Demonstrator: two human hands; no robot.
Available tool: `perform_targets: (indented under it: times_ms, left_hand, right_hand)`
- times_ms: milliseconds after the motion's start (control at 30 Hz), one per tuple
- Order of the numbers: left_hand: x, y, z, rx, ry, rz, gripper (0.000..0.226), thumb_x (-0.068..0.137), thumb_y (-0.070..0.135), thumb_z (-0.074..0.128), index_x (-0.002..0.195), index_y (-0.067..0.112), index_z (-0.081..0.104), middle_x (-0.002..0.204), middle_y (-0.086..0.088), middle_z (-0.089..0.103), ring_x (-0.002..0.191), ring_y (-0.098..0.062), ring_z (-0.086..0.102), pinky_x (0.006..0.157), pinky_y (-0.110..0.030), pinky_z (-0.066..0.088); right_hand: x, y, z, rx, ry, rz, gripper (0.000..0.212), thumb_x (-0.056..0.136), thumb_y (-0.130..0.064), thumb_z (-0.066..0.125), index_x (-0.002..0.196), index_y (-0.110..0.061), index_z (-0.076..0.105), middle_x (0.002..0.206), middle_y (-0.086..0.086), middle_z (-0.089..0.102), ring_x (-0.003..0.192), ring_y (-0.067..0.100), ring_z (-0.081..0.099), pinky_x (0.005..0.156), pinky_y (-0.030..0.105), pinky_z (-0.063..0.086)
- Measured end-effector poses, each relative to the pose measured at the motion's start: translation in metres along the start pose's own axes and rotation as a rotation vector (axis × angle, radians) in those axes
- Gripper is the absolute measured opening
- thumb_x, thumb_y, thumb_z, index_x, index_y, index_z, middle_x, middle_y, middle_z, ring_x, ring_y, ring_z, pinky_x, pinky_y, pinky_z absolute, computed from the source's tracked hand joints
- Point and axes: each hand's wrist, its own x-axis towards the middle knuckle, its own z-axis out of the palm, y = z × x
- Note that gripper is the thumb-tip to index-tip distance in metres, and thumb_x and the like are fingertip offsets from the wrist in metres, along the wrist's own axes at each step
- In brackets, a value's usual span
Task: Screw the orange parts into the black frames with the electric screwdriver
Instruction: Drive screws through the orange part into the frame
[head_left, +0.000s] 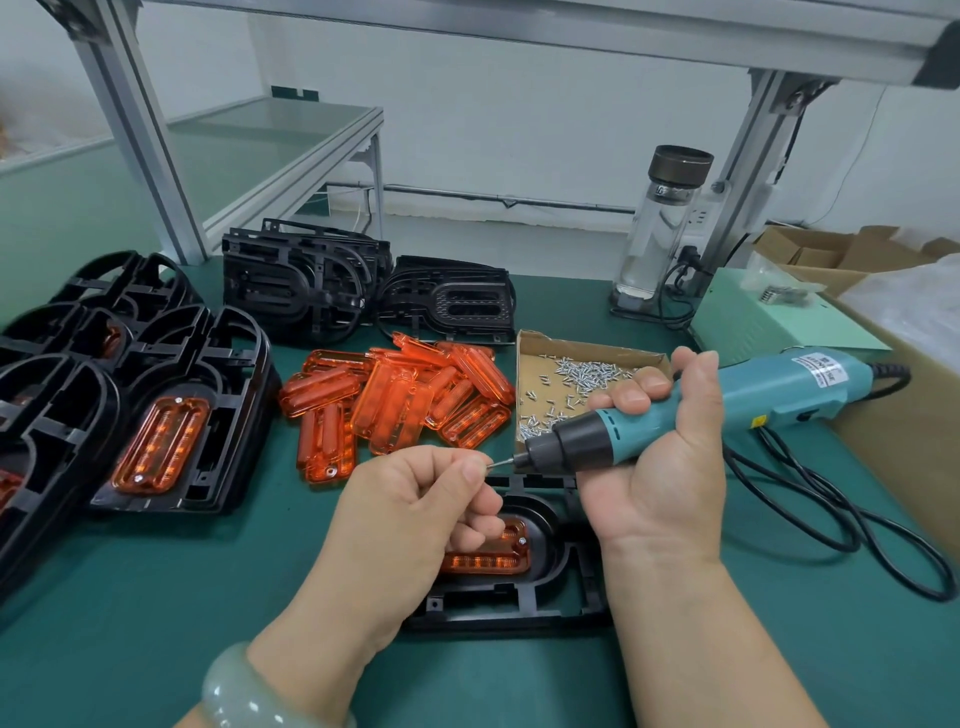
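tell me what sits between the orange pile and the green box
A cardboard tray of screws lies between the orange pile and the green box, in the head view.

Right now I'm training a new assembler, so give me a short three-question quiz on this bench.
1. True or false: the right hand grips the screwdriver.
2. The loose screws lie in: A) a cardboard tray; B) a bottle; C) a frame.
3. Fill in: the left hand pinches a ___ at the screwdriver's tip.
Key: 1 true; 2 A; 3 screw.
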Motion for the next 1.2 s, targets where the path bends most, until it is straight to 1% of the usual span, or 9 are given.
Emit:
perform_targets:
  times_ms: [233, 333, 433, 533, 667, 833, 1000, 1100, 1200]
  left_hand:
    - [0.001, 0.000, 0.002, 0.051, 0.016, 0.042, 0.023, 0.088, 0.017, 0.062, 0.067, 0.013, 0.070, 0.064, -0.007, 0.070, 0.054, -0.014, 0.066, 0.049, -0.016, 0.049]
    - [0.000, 0.001, 0.002, 0.011, -0.021, 0.043, 0.017, 0.077, 0.034, 0.065, 0.075, 0.019, 0.074, 0.069, -0.008, 0.071, 0.058, -0.015, 0.067, 0.050, -0.017, 0.050]
    - [-0.002, 0.000, -0.001, -0.050, -0.045, 0.029, 0.027, 0.065, 0.044, 0.065, 0.086, 0.031, 0.075, 0.079, -0.007, 0.074, 0.069, -0.018, 0.071, 0.054, -0.018, 0.052]
    - [-0.001, 0.000, -0.003, -0.069, -0.027, 0.018, 0.013, 0.076, 0.026, 0.066, 0.086, 0.028, 0.075, 0.081, -0.008, 0.074, 0.072, -0.019, 0.072, 0.054, -0.017, 0.051]
    - [0.000, 0.001, -0.001, -0.015, -0.007, 0.039, 0.022, 0.083, 0.010, 0.066, 0.079, 0.029, 0.075, 0.074, -0.007, 0.073, 0.067, -0.018, 0.071, 0.050, -0.016, 0.049]
    - [-0.002, 0.005, -0.002, 0.049, 0.002, 0.083, 0.023, 0.083, 0.009, 0.065, 0.078, 0.029, 0.074, 0.070, -0.004, 0.073, 0.063, -0.013, 0.070, 0.050, -0.015, 0.048]
    - [-0.004, 0.004, -0.003, 0.066, 0.001, 0.093, 0.018, 0.082, 0.004, 0.066, 0.074, 0.018, 0.075, 0.068, -0.006, 0.072, 0.060, -0.013, 0.069, 0.049, -0.015, 0.048]
    - [-0.003, 0.006, -0.004, 0.075, -0.047, 0.083, 0.016, 0.075, 0.008, 0.073, 0.087, 0.019, 0.073, 0.071, -0.004, 0.073, 0.064, -0.011, 0.069, 0.052, -0.014, 0.048]
    - [-0.001, 0.010, -0.013, 0.109, -0.076, 0.102, 0.037, 0.065, 0.020, 0.074, 0.101, 0.023, 0.069, 0.083, 0.001, 0.074, 0.075, -0.011, 0.070, 0.061, -0.013, 0.051]
  right_hand:
    - [-0.001, 0.001, 0.000, 0.009, 0.036, 0.016, 0.018, 0.095, -0.033, 0.056, 0.080, -0.024, 0.049, 0.059, -0.012, 0.048, 0.047, 0.003, 0.045, 0.056, 0.020, 0.044]
    - [0.001, -0.001, 0.000, 0.030, 0.056, 0.021, 0.019, 0.092, -0.034, 0.058, 0.078, -0.023, 0.049, 0.059, -0.011, 0.047, 0.047, 0.004, 0.044, 0.055, 0.020, 0.045]
    - [0.003, -0.004, -0.001, 0.054, 0.075, 0.014, 0.021, 0.092, -0.034, 0.059, 0.076, -0.022, 0.050, 0.060, -0.011, 0.046, 0.048, 0.004, 0.043, 0.056, 0.021, 0.044]
    - [0.005, -0.005, -0.001, 0.052, 0.088, 0.005, 0.021, 0.093, -0.033, 0.058, 0.078, -0.022, 0.049, 0.061, -0.011, 0.045, 0.048, 0.004, 0.043, 0.057, 0.021, 0.044]
    - [0.003, -0.002, -0.001, 0.044, 0.071, 0.020, 0.019, 0.087, -0.034, 0.062, 0.077, -0.023, 0.050, 0.060, -0.011, 0.045, 0.048, 0.004, 0.043, 0.056, 0.020, 0.044]
    - [0.001, 0.002, -0.001, 0.049, 0.045, 0.039, 0.020, 0.075, -0.035, 0.066, 0.080, -0.023, 0.050, 0.060, -0.011, 0.046, 0.047, 0.004, 0.044, 0.055, 0.018, 0.046]
    - [0.001, 0.003, -0.002, 0.051, 0.056, 0.055, 0.022, 0.073, -0.036, 0.066, 0.084, -0.024, 0.051, 0.060, -0.012, 0.046, 0.047, 0.003, 0.044, 0.055, 0.018, 0.046]
    - [0.002, 0.001, -0.003, 0.046, 0.063, 0.058, 0.021, 0.074, -0.037, 0.065, 0.081, -0.023, 0.051, 0.059, -0.012, 0.046, 0.046, 0.004, 0.044, 0.053, 0.018, 0.046]
    - [0.004, -0.001, -0.004, 0.046, 0.068, 0.058, 0.020, 0.075, -0.035, 0.066, 0.077, -0.022, 0.050, 0.059, -0.011, 0.046, 0.046, 0.004, 0.044, 0.054, 0.020, 0.046]
